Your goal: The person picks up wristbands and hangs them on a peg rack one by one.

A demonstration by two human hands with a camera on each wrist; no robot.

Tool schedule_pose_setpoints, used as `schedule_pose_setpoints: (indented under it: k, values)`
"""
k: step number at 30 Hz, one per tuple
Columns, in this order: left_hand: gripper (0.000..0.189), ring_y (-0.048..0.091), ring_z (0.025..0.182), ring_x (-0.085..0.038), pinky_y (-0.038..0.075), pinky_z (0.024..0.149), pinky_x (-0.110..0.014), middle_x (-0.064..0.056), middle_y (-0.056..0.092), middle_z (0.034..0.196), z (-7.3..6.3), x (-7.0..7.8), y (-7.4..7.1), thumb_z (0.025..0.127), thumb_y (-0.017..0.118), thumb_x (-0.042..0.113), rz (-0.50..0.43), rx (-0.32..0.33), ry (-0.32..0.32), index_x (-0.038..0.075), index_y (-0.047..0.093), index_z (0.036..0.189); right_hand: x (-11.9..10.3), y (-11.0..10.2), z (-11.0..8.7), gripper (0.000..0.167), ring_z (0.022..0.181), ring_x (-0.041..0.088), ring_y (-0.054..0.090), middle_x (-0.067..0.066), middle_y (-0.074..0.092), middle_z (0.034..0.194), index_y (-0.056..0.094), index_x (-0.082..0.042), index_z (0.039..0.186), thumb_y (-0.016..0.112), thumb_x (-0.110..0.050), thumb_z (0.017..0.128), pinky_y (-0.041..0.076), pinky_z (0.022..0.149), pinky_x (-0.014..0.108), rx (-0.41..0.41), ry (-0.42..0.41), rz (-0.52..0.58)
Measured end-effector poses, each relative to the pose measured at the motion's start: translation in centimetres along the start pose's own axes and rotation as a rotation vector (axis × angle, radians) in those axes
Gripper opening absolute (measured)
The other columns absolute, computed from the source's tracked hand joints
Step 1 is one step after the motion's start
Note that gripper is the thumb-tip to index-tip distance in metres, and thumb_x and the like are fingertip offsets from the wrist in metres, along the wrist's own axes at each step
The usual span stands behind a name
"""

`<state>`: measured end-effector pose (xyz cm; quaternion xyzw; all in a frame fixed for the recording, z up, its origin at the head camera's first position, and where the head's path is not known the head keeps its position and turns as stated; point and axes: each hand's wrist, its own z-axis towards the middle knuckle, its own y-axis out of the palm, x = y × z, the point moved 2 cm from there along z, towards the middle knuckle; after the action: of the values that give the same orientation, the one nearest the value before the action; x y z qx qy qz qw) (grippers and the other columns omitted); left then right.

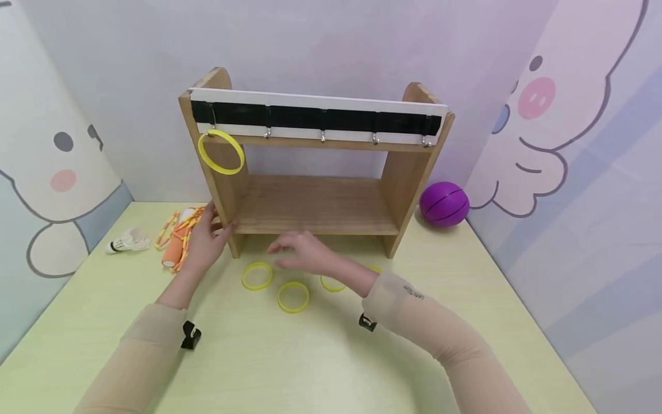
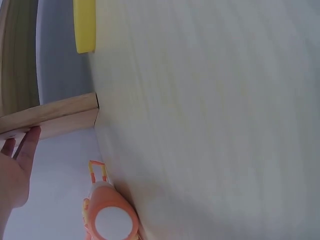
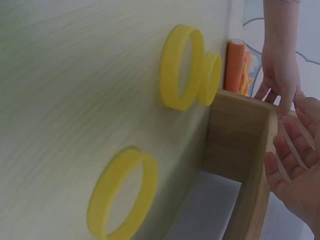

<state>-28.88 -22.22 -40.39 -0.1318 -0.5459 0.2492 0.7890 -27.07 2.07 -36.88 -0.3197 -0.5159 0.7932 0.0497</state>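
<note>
A wooden shelf (image 1: 315, 204) stands at the back of the table, with a row of hooks (image 1: 323, 135) on its top front strip. One yellow ring (image 1: 223, 171) hangs from the leftmost hook. Three more yellow rings lie on the table in front: a left one (image 1: 243, 279), a middle one (image 1: 293, 311) and a right one (image 1: 331, 289), partly hidden by the right forearm. The left hand (image 1: 206, 242) rests its fingers against the left side panel (image 2: 65, 120). Holding nothing, the right hand (image 1: 305, 253) hovers before the lower board, fingers loosely bent, just above the rings.
Left of the shelf lie a jump rope with an orange handle (image 1: 173, 251) and a shuttlecock (image 1: 127, 241). A purple ball (image 1: 444, 204) sits to the right of the shelf. Walls with cartoon figures enclose the table.
</note>
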Motion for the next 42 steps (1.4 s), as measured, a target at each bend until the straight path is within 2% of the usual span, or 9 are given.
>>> schedule_pose_setpoints:
  k: [4, 8, 11, 15, 18, 23, 25, 34, 42]
  values:
    - [0.071, 0.049, 0.116, -0.043, 0.047, 0.086, -0.058, -0.025, 0.040, 0.138, 0.0, 0.1, 0.0, 0.094, 0.056, 0.025, -0.016, -0.020, 0.001, 0.013, 0.016, 0.152, 1.2, 1.0, -1.1, 0.025, 0.100, 0.018, 0.061, -0.001, 0.066, 0.109, 0.068, -0.009, 0.110, 0.070, -0.016, 0.085, 0.049, 0.088, 0.029, -0.081, 0.041, 0.032]
    - [0.072, 0.048, 0.115, -0.041, 0.047, 0.085, -0.059, -0.024, 0.041, 0.136, -0.1, 0.1, 0.0, 0.094, 0.056, 0.026, -0.016, -0.021, -0.005, 0.013, 0.015, 0.152, 2.2, 1.8, -2.0, 0.025, 0.097, 0.021, 0.062, 0.001, 0.067, 0.107, 0.068, -0.007, 0.109, 0.070, -0.013, 0.084, 0.050, 0.086, 0.033, -0.121, 0.041, 0.023]
    - [0.071, 0.050, 0.112, -0.040, 0.048, 0.084, -0.058, -0.024, 0.043, 0.134, 0.0, 0.0, 0.0, 0.094, 0.057, 0.026, -0.005, -0.008, 0.004, 0.013, 0.017, 0.151, 2.8, 2.4, -2.5, 0.024, 0.095, 0.019, 0.062, 0.002, 0.068, 0.104, 0.068, -0.007, 0.106, 0.072, -0.013, 0.083, 0.051, 0.085, 0.030, -0.141, 0.029, -0.004]
    - [0.071, 0.051, 0.110, -0.041, 0.048, 0.083, -0.058, -0.024, 0.043, 0.133, -0.1, 0.1, 0.0, 0.094, 0.057, 0.025, -0.009, -0.010, 0.008, 0.013, 0.018, 0.151, 3.7, 3.2, -3.3, 0.020, 0.090, 0.011, 0.061, -0.003, 0.068, 0.098, 0.069, -0.011, 0.102, 0.072, -0.017, 0.083, 0.050, 0.082, 0.021, -0.182, 0.060, -0.027]
    - [0.071, 0.050, 0.111, -0.041, 0.048, 0.084, -0.057, -0.024, 0.043, 0.134, -0.2, 0.2, 0.0, 0.094, 0.056, 0.027, -0.006, -0.020, -0.011, 0.014, 0.016, 0.152, 4.3, 3.7, -3.7, 0.016, 0.084, 0.004, 0.057, -0.008, 0.066, 0.091, 0.070, -0.015, 0.098, 0.073, -0.020, 0.083, 0.046, 0.086, 0.020, -0.202, 0.087, -0.051]
    - [0.071, 0.050, 0.111, -0.040, 0.047, 0.085, -0.057, -0.023, 0.043, 0.133, -0.3, 0.2, 0.0, 0.094, 0.056, 0.028, 0.010, -0.020, -0.028, 0.014, 0.017, 0.151, 4.6, 4.4, -4.0, 0.011, 0.078, 0.001, 0.051, -0.013, 0.063, 0.082, 0.069, -0.017, 0.093, 0.073, -0.021, 0.083, 0.044, 0.082, 0.018, -0.212, 0.096, -0.073]
    - [0.070, 0.050, 0.110, -0.040, 0.048, 0.084, -0.056, -0.023, 0.043, 0.133, -0.2, 0.2, 0.0, 0.094, 0.056, 0.027, 0.013, -0.015, -0.023, 0.014, 0.018, 0.151, 4.6, 4.5, -4.0, 0.010, 0.079, 0.002, 0.050, -0.013, 0.062, 0.083, 0.068, -0.018, 0.092, 0.072, -0.020, 0.084, 0.042, 0.075, 0.016, -0.216, 0.114, -0.064]
    - [0.069, 0.054, 0.101, -0.038, 0.050, 0.076, -0.047, -0.022, 0.045, 0.130, -0.1, 0.2, -0.2, 0.094, 0.056, 0.026, 0.031, -0.010, -0.010, 0.012, 0.019, 0.151, 4.6, 4.5, -3.9, 0.006, 0.080, 0.002, 0.053, -0.011, 0.065, 0.085, 0.069, -0.017, 0.090, 0.070, -0.015, 0.085, 0.044, 0.075, 0.013, -0.210, 0.144, -0.035]
    - [0.070, 0.055, 0.099, -0.036, 0.051, 0.071, -0.037, -0.022, 0.045, 0.132, -0.1, 0.2, -0.2, 0.093, 0.058, 0.026, 0.030, -0.011, -0.005, 0.014, 0.020, 0.150, 4.4, 3.7, -4.3, 0.005, 0.077, 0.003, 0.056, -0.004, 0.069, 0.084, 0.070, -0.013, 0.084, 0.069, -0.008, 0.083, 0.046, 0.071, 0.013, -0.146, 0.126, 0.013]
